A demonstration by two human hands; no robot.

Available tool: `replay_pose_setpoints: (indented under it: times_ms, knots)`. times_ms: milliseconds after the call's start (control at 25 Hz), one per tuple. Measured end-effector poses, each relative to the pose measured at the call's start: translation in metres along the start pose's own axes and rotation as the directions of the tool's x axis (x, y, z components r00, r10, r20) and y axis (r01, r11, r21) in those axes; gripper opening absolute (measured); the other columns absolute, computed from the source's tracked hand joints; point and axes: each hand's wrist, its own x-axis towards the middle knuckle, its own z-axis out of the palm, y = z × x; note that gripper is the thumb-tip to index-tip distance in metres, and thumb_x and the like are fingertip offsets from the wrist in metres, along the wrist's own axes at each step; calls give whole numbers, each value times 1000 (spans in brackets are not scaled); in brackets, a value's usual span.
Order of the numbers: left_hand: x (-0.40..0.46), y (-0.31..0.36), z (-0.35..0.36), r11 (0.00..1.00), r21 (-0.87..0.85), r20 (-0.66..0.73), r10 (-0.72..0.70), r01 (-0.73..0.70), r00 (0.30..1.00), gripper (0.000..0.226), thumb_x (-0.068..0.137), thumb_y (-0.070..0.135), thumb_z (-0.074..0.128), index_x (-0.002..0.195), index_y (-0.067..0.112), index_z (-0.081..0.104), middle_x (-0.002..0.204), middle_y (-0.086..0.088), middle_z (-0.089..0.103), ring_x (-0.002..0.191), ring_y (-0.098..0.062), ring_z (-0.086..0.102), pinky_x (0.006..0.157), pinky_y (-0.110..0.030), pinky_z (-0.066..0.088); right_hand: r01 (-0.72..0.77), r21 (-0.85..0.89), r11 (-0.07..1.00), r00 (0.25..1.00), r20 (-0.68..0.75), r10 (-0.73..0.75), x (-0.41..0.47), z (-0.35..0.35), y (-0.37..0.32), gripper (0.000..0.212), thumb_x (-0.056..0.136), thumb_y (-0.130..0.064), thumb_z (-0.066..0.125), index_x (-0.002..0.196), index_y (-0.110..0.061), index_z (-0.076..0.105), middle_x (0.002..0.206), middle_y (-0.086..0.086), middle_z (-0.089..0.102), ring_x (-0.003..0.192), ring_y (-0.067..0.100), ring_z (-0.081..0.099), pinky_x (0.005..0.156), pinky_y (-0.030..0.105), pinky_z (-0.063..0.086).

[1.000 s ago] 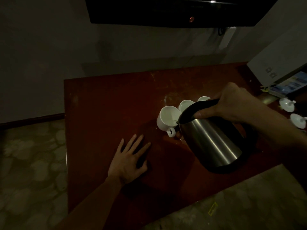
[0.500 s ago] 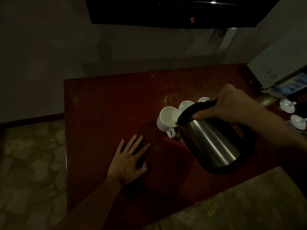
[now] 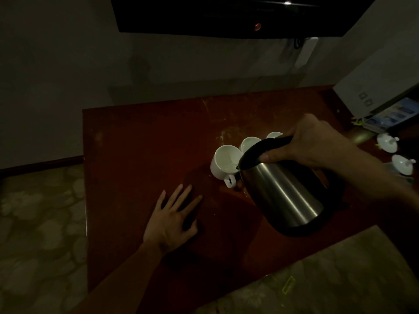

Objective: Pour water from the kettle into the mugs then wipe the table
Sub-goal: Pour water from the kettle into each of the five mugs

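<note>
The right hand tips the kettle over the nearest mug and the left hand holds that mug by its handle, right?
Not quite. In the head view the left hand lies flat on the table, away from the mug. The right hand does tip the kettle over it.

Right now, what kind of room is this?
Probably a hotel room or a bedroom tea corner: a wall-mounted TV above a red wooden table, a steel kettle and matching white mugs.
</note>
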Motion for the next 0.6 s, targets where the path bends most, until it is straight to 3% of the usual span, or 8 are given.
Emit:
replay_pose_setpoints:
  times_ms: [160,440,600]
  knots:
    - [0,0,1,1000,-3,-29,-2,2,1000,68,97,67,20,157,45,2,167,5,-12,151,-16,-22,120,-53,-11,0,-12,1000,1000,4,0,1,0,1,64,52,-57,89,95,-11,78,76,2,71,69,16,70,58,28,53]
    - [0,0,1,1000,15,-41,3,-2,999,67,97,68,20,158,44,6,168,4,-8,152,-18,-19,120,-54,-8,7,-25,1000,1000,5,-7,-1,-1,-1,85,32,-69,76,93,-11,77,76,3,69,69,17,69,57,28,52]
    - [0,0,1,1000,2,-25,9,-9,1000,68,97,68,19,158,44,3,167,4,-12,152,-18,-21,120,-54,-11,1,-30,1000,1000,0,-1,1,0,-1,81,38,-65,83,98,-11,76,77,1,67,70,16,68,59,28,51]
